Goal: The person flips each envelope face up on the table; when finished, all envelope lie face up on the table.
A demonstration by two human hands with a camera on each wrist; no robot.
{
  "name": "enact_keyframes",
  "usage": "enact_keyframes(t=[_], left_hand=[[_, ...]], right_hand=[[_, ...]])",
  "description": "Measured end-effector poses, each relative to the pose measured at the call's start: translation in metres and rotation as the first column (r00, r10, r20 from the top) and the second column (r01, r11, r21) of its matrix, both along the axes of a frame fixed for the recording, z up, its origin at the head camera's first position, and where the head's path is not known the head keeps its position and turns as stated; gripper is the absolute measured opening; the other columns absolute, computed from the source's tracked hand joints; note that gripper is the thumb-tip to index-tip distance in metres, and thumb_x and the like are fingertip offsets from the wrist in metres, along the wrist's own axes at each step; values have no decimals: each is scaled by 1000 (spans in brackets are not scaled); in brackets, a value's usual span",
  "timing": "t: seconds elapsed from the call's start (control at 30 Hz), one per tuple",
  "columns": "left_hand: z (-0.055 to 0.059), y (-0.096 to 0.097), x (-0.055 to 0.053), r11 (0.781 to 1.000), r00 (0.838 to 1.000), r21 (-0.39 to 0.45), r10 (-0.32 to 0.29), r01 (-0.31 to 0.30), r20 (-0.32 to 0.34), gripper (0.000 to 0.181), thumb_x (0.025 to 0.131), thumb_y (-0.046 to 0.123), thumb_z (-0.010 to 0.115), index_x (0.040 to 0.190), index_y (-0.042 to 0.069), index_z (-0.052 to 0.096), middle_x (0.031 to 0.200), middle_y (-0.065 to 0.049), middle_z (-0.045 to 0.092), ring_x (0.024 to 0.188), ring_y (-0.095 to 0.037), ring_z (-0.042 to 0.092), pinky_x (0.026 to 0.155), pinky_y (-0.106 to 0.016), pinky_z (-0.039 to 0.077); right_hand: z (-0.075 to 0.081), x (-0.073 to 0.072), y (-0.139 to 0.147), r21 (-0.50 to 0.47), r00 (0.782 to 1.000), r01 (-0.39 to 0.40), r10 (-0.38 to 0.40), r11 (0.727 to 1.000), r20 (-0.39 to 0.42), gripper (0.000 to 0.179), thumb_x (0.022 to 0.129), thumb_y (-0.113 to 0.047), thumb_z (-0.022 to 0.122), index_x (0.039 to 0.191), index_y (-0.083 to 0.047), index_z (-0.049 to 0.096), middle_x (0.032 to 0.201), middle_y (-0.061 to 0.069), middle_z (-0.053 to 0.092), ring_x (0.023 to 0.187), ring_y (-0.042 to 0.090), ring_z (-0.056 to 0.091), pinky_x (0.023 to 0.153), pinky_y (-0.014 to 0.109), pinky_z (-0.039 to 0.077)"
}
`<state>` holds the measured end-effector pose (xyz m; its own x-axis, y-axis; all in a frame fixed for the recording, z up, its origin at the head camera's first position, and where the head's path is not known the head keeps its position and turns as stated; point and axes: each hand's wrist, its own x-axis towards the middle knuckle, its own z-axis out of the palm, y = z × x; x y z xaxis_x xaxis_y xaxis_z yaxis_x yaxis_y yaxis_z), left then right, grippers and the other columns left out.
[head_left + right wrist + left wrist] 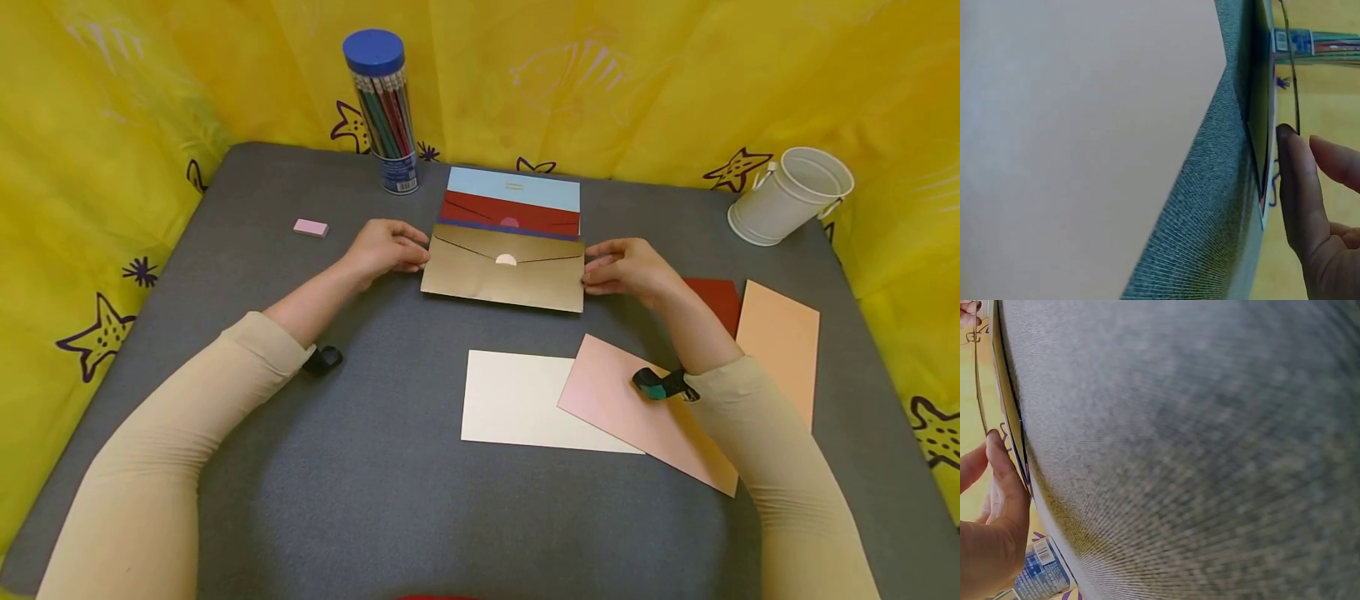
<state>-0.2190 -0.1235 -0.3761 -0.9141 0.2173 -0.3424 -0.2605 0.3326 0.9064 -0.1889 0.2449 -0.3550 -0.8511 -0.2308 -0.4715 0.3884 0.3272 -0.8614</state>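
A gold envelope (495, 283) with a pale round seal is held by its two short sides. My left hand (384, 250) pinches its left edge between thumb and fingers, and my right hand (628, 268) grips the right edge. Both wrist views show this envelope edge-on as a thin line, raised a little over a flat stack. Behind it in the head view, a dark red envelope (480, 208), a blue strip (457, 223) and a light blue envelope (540, 197) overlap one another like steps; the gold one hides their lower parts.
A blue-lidded tube of pencils (386, 117) stands at the back, a pink eraser (311, 227) to its left. The white pail (780, 200) is back right. White (517, 400), pink (622, 392), red (716, 300) and peach (783, 350) paper pieces lie in front and at right.
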Motion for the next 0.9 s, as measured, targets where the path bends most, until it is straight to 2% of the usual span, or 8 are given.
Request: enact_keyframes(t=[0.23, 0.4, 0.53, 0.7, 0.9], left_hand=[[-4, 0, 3, 992, 997, -101, -74, 72, -21, 32, 87, 0, 69, 116, -13, 62, 72, 6, 67, 65, -4, 66, 63, -18, 58], [-7, 0, 3, 984, 996, -159, -84, 77, -39, 29, 87, 1, 70, 113, -11, 65, 70, 5, 67, 63, -3, 65, 61, -18, 57], [-8, 0, 3, 981, 995, -179, -88, 77, -54, 28, 87, 2, 70, 112, -11, 65, 75, 0, 69, 63, -3, 66, 61, -18, 58], [-8, -1, 4, 974, 993, -208, -107, 93, -58, 27, 88, 4, 69, 112, -9, 67, 86, -9, 74, 64, -2, 67, 63, -18, 58], [-7, -1, 5, 975, 993, -203, -107, 95, -49, 28, 88, 4, 69, 112, -9, 67, 84, -8, 73, 65, -3, 67, 63, -18, 58]], right_hand=[[-5, 1, 0, 50, 998, -59, 57, 997, 36, 54, 97, -4, 58, 142, 12, 34, 87, -5, 68, 75, 9, 71, 73, 25, 62], [-7, 2, -2, 132, 993, -116, 113, 984, 29, 53, 97, -10, 59, 141, 10, 37, 94, -1, 68, 79, 10, 70, 73, 27, 62], [-6, 3, -2, 181, 989, -145, 146, 973, 11, 52, 97, -12, 59, 139, 10, 40, 100, 3, 67, 83, 11, 67, 74, 28, 62], [-6, 3, 0, 153, 988, -156, 155, 976, 18, 50, 98, -9, 57, 140, 12, 39, 99, 3, 68, 82, 10, 69, 76, 26, 62], [-7, 3, 1, 113, 988, -153, 152, 982, 18, 51, 98, -7, 56, 141, 14, 37, 97, 3, 69, 80, 10, 71, 75, 25, 61]])
